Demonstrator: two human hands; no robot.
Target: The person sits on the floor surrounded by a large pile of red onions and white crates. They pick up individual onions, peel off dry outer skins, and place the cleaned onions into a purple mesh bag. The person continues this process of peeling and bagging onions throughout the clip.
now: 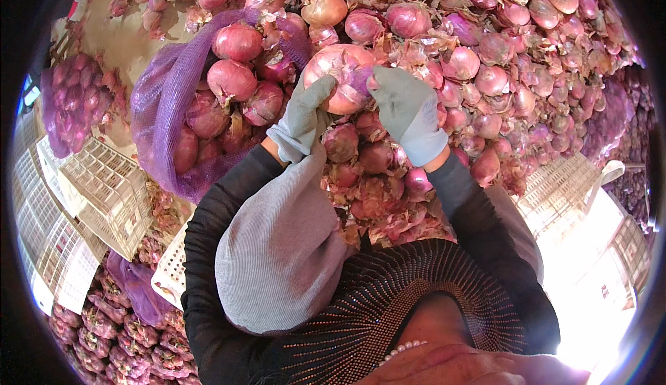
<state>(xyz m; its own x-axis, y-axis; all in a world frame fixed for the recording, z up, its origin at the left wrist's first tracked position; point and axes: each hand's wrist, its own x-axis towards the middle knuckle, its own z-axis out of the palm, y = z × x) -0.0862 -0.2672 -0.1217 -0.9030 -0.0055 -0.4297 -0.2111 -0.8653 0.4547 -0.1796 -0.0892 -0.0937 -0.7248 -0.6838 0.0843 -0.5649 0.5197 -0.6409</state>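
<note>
A large red onion with partly peeled, papery skin is in front of me, above the heap. My left hand, in a grey-green work glove, grips its lower left side. My right hand, gloved alike, is at the onion's right edge with fingers curled; whether it pinches skin there, I cannot tell. Left of my left hand lies a purple mesh bag, its mouth wide open, with several red onions inside. Loose onions and dry skins spread beyond and beneath both hands.
White plastic crates stand at the left, and another crate at the right. A filled purple mesh bag lies at the far left. Packed mesh bags of onions are stacked at the lower left. Part of a white perforated basket shows beside my left arm.
</note>
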